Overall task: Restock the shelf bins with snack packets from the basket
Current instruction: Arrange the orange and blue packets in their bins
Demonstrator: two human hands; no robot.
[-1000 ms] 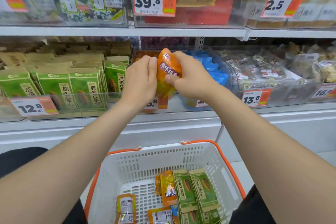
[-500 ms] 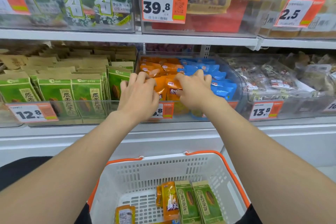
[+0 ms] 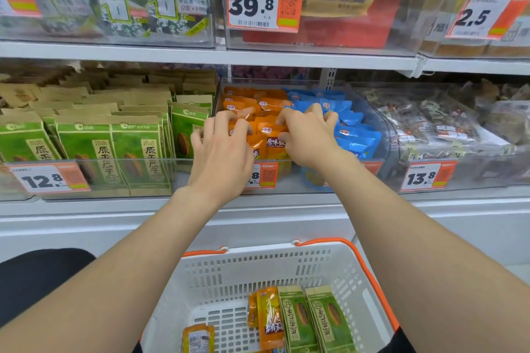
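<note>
A clear shelf bin [image 3: 385, 135] holds orange snack packets [image 3: 252, 103] on its left side and blue packets [image 3: 357, 139] on its right. Both my hands reach into its front. My left hand [image 3: 220, 157] rests with bent fingertips on the front orange packets. My right hand [image 3: 309, 137] pinches the top edge of an upright orange packet [image 3: 274, 143] that stands between the two hands. Below, the white basket [image 3: 258, 266] with orange handles holds orange packets [image 3: 269, 318] and two green packets [image 3: 315, 321].
Green sunflower-seed packets [image 3: 106, 149] fill the bin to the left, behind a 12.8 price tag [image 3: 46, 179]. A bin of clear-wrapped snacks [image 3: 447, 123] stands to the right. The shelf board [image 3: 258, 56] above carries more bins and a 39.8 tag [image 3: 263, 0].
The orange packet held up in front of the bin a second ago now stands inside it. Both hands have gone down into the bin and their fingers have curled more over the packets.
</note>
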